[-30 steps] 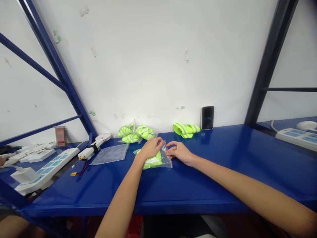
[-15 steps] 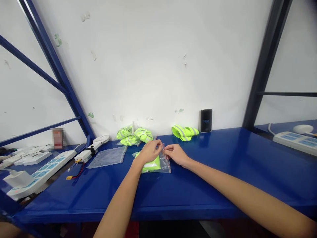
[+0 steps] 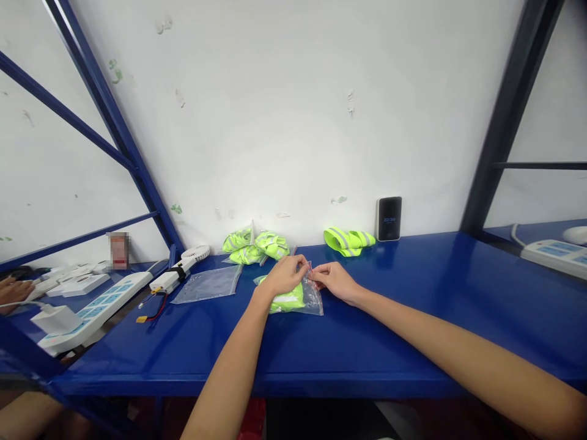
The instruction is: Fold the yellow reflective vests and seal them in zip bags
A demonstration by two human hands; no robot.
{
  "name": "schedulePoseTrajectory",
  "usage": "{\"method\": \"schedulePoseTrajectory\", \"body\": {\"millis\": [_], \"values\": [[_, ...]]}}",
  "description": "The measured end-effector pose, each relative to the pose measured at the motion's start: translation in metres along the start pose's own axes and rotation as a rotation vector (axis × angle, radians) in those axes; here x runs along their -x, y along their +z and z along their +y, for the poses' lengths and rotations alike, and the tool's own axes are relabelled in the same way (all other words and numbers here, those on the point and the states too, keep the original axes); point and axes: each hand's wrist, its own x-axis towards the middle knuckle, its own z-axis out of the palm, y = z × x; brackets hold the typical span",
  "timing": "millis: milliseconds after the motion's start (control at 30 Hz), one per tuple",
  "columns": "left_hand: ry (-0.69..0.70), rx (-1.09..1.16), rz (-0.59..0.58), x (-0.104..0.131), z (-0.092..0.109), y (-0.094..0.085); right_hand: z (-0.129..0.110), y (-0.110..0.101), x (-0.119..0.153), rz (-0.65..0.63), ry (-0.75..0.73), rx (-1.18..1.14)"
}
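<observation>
A clear zip bag (image 3: 314, 301) lies on the blue table with a folded neon-yellow reflective vest (image 3: 290, 299) inside it. My left hand (image 3: 288, 276) rests over the bag, its fingers closed on the upper part of the bag's opening edge. Right beside it, my right hand (image 3: 337, 281) pinches the same red-lined edge between thumb and fingers. The fingertips nearly meet, and they hide part of the zip strip. Behind my hands, against the wall, are bagged yellow reflective vests (image 3: 254, 245). A loose yellow reflective piece (image 3: 348, 241) lies farther right.
An empty clear bag (image 3: 208, 284) lies flat to the left. Beyond it are a small white fan (image 3: 195, 252) and a wired white box (image 3: 166, 281). A power strip (image 3: 101, 311) runs along the left. A black-screened device (image 3: 389, 219) leans on the wall. Another person's hand (image 3: 14, 292) shows at far left.
The whole view has shifted slightly, so things sit a little farther right. Both my hands keep hold of the bag's edge. Another person's hand has come into view at far left.
</observation>
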Motion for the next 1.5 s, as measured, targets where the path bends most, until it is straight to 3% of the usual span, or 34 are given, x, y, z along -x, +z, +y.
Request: {"method": "schedulePoseTrajectory", "body": {"millis": [233,433,667,833,1133,1500], "values": [[-0.01,0.047,0.0,-0.0004,0.0024,-0.0002,-0.0001,0.0015,0.0004,0.003,-0.018,0.014],[-0.038,0.21,-0.099,-0.0021,0.0005,-0.0046,0.0004,0.0013,0.0022,0.041,-0.032,0.034],[-0.035,0.17,0.017,-0.0002,-0.001,-0.0036,-0.0045,-0.0042,0.0026,-0.034,0.015,0.097],[-0.057,0.168,0.026,-0.0003,-0.0005,-0.0032,-0.0059,-0.0017,0.0054,-0.035,-0.029,0.178],[-0.115,0.394,-0.104,-0.0003,-0.0052,-0.0061,-0.0053,-0.0044,0.0072,-0.06,-0.031,0.132],[-0.104,0.322,-0.073,0.0001,-0.0028,-0.0045,-0.0068,-0.0046,0.008,-0.049,0.015,0.106]]}}
